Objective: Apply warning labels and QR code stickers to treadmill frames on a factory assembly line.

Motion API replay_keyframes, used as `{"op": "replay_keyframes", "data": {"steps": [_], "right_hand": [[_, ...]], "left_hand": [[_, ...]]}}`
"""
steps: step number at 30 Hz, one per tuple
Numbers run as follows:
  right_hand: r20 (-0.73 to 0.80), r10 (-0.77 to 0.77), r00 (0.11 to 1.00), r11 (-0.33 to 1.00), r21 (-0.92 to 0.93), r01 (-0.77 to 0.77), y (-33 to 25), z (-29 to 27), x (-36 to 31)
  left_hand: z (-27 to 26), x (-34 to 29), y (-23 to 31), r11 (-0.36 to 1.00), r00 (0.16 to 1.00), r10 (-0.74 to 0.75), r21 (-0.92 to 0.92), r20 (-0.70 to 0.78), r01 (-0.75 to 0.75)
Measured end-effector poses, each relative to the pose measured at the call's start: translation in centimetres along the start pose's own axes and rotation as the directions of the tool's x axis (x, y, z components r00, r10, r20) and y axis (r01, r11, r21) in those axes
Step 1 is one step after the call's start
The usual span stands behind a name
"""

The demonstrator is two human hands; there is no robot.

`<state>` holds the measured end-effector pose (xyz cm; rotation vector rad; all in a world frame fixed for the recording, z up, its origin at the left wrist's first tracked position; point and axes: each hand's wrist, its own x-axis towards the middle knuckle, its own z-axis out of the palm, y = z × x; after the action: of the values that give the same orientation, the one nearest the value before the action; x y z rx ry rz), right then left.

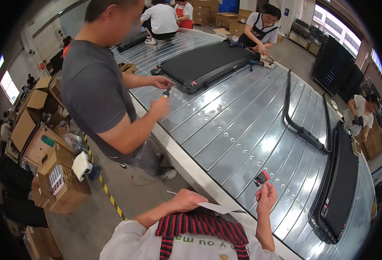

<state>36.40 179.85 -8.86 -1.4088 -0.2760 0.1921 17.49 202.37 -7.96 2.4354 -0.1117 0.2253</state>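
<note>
My left hand (187, 200) is closed on a sheet of white paper (221, 209), which sticks out to its right in front of my chest. A thin white edge also shows to the left of that hand. Raised over the near edge of the metal-slatted table (225, 160), my right hand (266, 198) pinches a small red and black card (261, 177) between thumb and fingers. The print on the card is too small to make out.
A co-worker in a grey shirt (95, 82) stands at my left with a hand tool (166, 92). Black flat panels (208, 63) and a bent black frame (301, 130) lie on the table. Cardboard boxes (63, 186) stand on the floor at left, beside yellow-black tape (108, 190).
</note>
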Motion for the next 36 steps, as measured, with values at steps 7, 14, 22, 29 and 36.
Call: {"op": "replay_keyframes", "data": {"steps": [7, 14, 22, 29, 36], "right_hand": [[0.093, -0.029, 0.995, 0.998, -0.055, 0.034, 1.0, 8.5, -4.2], [0.055, -0.036, 0.998, 0.984, -0.172, 0.045, 1.2, 11.7, -9.5], [0.098, -0.064, 0.993, 0.962, -0.257, 0.087, -0.3, 11.7, -12.1], [0.135, -0.143, 0.981, 0.94, -0.292, 0.177, -1.8, 10.6, -11.4], [0.059, -0.47, 0.881, 0.858, -0.202, 0.472, -9.0, 4.3, -8.9]], "left_hand": [[-3.6, -8.6, -2.5, 0.983, 0.998, -0.061, -0.172, -0.006, 0.059], [-4.5, -12.6, -4.8, 0.976, 0.996, 0.073, -0.211, 0.051, -0.061], [-4.6, -13.4, -4.4, 0.952, 0.978, 0.201, -0.246, 0.053, -0.183], [-4.3, -13.0, -1.5, 0.962, 0.974, 0.057, -0.275, 0.221, 0.006], [-0.5, -9.0, 1.9, 0.968, 0.961, 0.173, -0.215, 0.215, -0.126]]}}
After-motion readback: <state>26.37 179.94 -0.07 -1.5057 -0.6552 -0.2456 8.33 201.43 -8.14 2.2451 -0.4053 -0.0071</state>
